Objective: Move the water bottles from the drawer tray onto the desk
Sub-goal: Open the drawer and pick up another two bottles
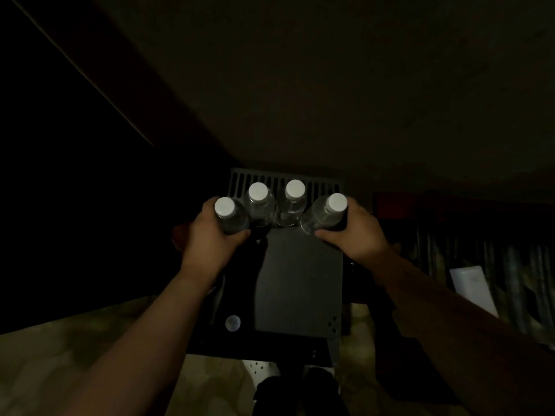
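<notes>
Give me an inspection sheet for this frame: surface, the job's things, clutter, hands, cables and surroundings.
Surface: dark drawer tray, pulled out, with a slotted back wall; the scene is very dim.
Job's things: four clear water bottles with white caps in a row at the tray's far end: far-left bottle, inner-left bottle, inner-right bottle, far-right bottle, which leans inward.
Clutter: a small round pale disc at the tray's near left corner.
Hands: left hand grips the far-left bottle; right hand grips the far-right bottle.
Cables: nothing seen.
Surroundings: a large dark panel above; a pale flat object at right; patterned floor below.
</notes>
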A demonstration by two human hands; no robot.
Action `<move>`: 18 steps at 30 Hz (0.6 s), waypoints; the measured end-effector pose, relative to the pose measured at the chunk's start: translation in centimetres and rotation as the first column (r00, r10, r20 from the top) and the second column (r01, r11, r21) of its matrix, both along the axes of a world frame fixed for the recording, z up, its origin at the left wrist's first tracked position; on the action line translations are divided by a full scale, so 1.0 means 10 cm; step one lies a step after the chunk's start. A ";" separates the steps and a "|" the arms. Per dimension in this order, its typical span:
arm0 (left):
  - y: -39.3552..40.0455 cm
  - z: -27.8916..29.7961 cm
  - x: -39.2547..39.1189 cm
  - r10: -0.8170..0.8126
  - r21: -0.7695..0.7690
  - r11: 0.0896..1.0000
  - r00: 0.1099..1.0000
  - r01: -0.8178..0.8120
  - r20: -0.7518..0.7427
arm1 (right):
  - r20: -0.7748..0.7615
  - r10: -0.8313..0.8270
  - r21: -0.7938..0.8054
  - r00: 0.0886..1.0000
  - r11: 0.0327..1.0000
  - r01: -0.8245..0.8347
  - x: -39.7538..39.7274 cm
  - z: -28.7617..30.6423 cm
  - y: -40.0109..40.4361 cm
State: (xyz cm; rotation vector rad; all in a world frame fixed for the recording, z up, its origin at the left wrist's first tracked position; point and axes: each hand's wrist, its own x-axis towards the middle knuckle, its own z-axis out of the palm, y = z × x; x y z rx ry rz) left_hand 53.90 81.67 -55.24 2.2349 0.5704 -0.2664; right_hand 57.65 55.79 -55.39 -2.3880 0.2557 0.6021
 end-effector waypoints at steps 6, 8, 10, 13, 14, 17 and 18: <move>-0.05 0.02 0.10 0.013 0.093 0.996 1.000 -0.013 -0.001 | -0.016 -0.078 0.166 0.997 0.983 0.080 0.10 -0.05 0.08; -0.05 0.04 0.10 0.010 0.096 0.995 1.000 -0.010 -0.006 | -0.014 -0.088 0.175 0.996 0.981 0.089 0.10 -0.04 0.11; -0.05 0.10 0.06 -0.003 0.102 0.995 1.000 0.004 -0.013 | -0.025 -0.108 0.189 0.994 0.976 0.111 0.05 -0.03 0.13; -0.05 0.22 -0.06 -0.019 0.086 0.996 1.000 0.019 0.001 | -0.046 -0.128 0.223 0.991 0.965 0.135 -0.07 0.06 0.12; -0.05 0.28 -0.11 -0.016 0.086 0.996 1.000 0.016 0.001 | -0.046 -0.121 0.230 0.992 0.965 0.129 -0.11 0.13 0.11; -0.08 0.58 -0.26 -0.042 0.096 0.994 0.999 0.043 -0.009 | -0.029 -0.093 0.230 0.995 0.968 0.097 -0.25 0.41 0.08; -0.10 0.71 -0.30 -0.057 0.094 0.994 0.998 0.057 -0.006 | -0.022 -0.082 0.222 0.996 0.971 0.085 -0.28 0.54 0.06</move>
